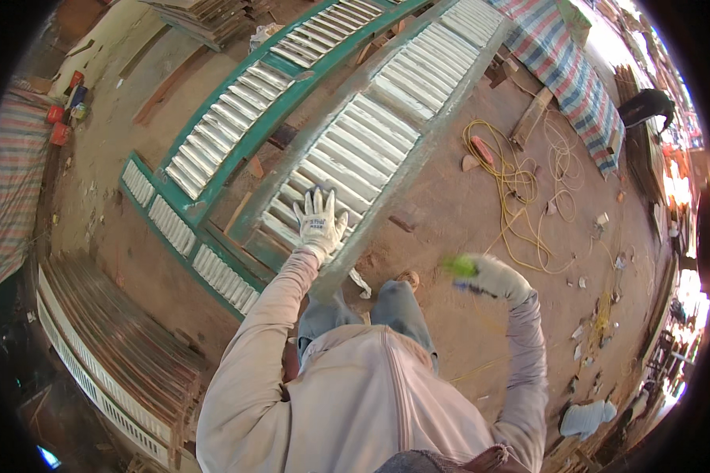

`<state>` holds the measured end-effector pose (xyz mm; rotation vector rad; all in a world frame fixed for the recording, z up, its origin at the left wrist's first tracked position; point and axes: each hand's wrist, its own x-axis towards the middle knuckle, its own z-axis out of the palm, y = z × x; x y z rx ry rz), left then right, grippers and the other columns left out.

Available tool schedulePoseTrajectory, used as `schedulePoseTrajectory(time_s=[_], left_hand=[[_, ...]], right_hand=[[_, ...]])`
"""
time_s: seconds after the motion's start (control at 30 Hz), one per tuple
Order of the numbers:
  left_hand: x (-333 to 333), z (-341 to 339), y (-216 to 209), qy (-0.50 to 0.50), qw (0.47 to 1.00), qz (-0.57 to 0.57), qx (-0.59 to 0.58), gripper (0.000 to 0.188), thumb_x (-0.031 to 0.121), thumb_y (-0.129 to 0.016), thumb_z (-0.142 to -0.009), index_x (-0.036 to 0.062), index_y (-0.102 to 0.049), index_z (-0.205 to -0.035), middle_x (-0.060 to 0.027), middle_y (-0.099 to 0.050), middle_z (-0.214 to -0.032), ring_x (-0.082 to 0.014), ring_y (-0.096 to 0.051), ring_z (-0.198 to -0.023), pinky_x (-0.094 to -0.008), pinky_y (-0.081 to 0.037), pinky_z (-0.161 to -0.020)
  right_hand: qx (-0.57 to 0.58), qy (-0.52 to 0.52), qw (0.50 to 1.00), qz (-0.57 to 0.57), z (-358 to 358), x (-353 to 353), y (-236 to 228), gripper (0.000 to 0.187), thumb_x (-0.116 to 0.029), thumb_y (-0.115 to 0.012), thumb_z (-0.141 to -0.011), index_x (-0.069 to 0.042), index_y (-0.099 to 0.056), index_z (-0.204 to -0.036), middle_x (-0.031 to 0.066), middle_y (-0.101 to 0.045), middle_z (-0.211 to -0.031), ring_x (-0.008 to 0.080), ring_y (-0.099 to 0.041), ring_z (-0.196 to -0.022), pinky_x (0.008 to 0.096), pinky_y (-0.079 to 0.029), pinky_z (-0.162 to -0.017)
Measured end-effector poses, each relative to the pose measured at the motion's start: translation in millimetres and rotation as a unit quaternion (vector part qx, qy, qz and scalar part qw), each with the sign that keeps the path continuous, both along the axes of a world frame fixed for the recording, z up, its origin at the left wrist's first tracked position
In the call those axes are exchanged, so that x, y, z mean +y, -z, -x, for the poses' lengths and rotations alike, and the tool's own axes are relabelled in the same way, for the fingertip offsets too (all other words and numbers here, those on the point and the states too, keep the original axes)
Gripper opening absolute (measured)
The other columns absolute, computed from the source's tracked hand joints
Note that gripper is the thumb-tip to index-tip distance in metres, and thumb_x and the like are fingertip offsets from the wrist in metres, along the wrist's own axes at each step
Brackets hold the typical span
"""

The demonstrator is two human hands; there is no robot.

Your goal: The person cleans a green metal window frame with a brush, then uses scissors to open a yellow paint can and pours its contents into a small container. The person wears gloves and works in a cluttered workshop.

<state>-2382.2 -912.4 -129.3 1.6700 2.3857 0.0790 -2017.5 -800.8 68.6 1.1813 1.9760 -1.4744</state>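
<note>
A long louvred shutter panel (396, 110), with silvery-white slats and a grey smeared frame, stretches away in front of me. My left hand (321, 225), in a white work glove, rests on the slats at its near end. Its fingers are spread, and a small dark patch shows at the fingertips. Off the panel to the right is my right hand (503, 281), also gloved and closed around a bright green thing (460, 266) with a dark underside. Motion blurs that thing, so its kind is unclear.
Green-framed louvred panels (233, 102) lie left of the grey one. A yellow cord (521, 201) is tangled on the floor at right. Stacked shutter panels (118, 355) stand at lower left. A striped tarp (564, 71) hangs at the far right; red containers (58, 124) sit far left.
</note>
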Motion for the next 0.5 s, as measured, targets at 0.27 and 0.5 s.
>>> schedulePoseTrajectory(time_s=[0.27, 0.5], left_hand=[[47.1, -81.4, -11.6, -0.144, 0.971, 0.193, -0.005, 0.116, 0.078, -0.051, -0.082, 0.0026, -0.009, -0.159, -0.0164, -0.001, -0.168, -0.0498, 0.002, -0.151, -0.0754, -0.002, -0.113], [61.1, -73.3, -19.9, -0.143, 0.936, 0.321, -0.033, 0.119, 0.084, -0.043, -0.083, 0.0031, -0.001, -0.159, -0.0178, 0.010, -0.167, -0.0510, 0.008, -0.150, -0.0708, -0.009, -0.116]], right_hand=[[0.075, 0.057, 0.992, -0.089, -84.1, 14.6, 38.8, 0.047, -0.039, -0.070, -0.090, -0.005, -0.064, -0.121, 0.0208, -0.070, -0.100, 0.0352, -0.070, -0.091, 0.0418, -0.054, -0.077], [0.108, 0.023, 0.993, -0.046, -103.3, 47.8, 34.5, 0.045, -0.042, -0.069, -0.090, -0.004, -0.065, -0.114, 0.0202, -0.071, -0.093, 0.0378, -0.069, -0.092, 0.0445, -0.054, -0.077]])
